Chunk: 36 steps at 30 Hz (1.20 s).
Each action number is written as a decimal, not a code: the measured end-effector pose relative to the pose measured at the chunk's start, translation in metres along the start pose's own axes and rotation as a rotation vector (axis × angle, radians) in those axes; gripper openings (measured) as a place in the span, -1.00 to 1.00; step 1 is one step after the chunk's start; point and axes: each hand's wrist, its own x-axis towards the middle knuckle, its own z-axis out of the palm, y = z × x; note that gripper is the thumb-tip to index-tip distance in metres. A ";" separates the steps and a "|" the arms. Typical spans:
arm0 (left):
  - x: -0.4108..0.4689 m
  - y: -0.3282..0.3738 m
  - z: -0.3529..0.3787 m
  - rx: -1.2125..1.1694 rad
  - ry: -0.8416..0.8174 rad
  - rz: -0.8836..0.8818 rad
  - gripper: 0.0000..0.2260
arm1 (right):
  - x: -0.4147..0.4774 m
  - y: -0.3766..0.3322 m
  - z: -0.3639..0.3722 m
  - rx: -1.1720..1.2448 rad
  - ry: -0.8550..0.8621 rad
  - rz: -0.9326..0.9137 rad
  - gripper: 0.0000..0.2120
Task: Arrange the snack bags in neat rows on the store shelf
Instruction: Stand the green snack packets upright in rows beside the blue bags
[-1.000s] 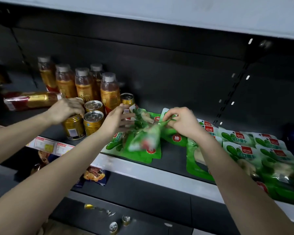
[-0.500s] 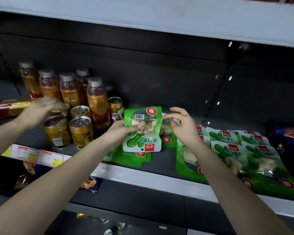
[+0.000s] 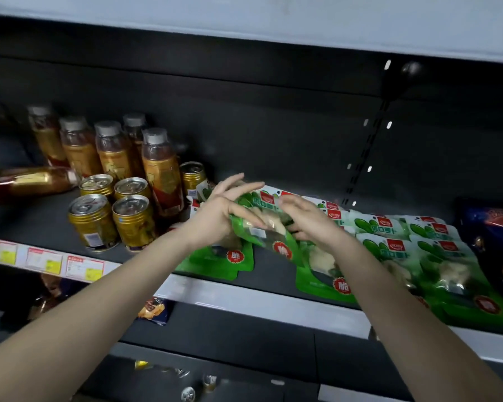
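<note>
A green snack bag (image 3: 266,232) with a red round label hangs tilted just above the dark shelf (image 3: 35,221), between my hands. My left hand (image 3: 224,207) has its fingers straight and spread, and it touches the bag's left edge. My right hand (image 3: 305,219) pinches the bag's right side from above and below. Under my left wrist another green bag (image 3: 230,262) lies flat. Further green bags (image 3: 436,250) lie in overlapping rows on the right, and one (image 3: 325,274) is partly hidden by my right forearm.
Gold cans (image 3: 133,220) and amber bottles (image 3: 112,153) stand on the left of the shelf, with one bottle (image 3: 32,181) lying on its side. A dark blue bag (image 3: 494,227) lies at the far right. Price tags (image 3: 85,268) line the shelf's white front strip (image 3: 267,303).
The green bag stood upright facing me; now it is tipped down flat toward the shelf, label end toward me. Another person's hand that was on the cans has left the view.
</note>
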 end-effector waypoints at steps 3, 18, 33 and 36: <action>-0.003 0.006 0.009 -0.007 -0.009 0.011 -0.32 | 0.003 0.014 0.006 0.368 -0.068 -0.009 -0.43; -0.020 -0.008 0.061 0.191 0.053 -0.474 -0.30 | 0.036 0.043 0.011 -0.020 0.407 -0.192 -0.57; -0.027 -0.014 0.064 0.186 0.099 -0.487 -0.20 | 0.026 0.032 -0.002 -0.043 0.488 -0.278 -0.47; -0.026 -0.015 0.066 0.214 0.079 -0.505 -0.22 | 0.037 0.023 -0.006 -0.055 0.610 -0.335 -0.46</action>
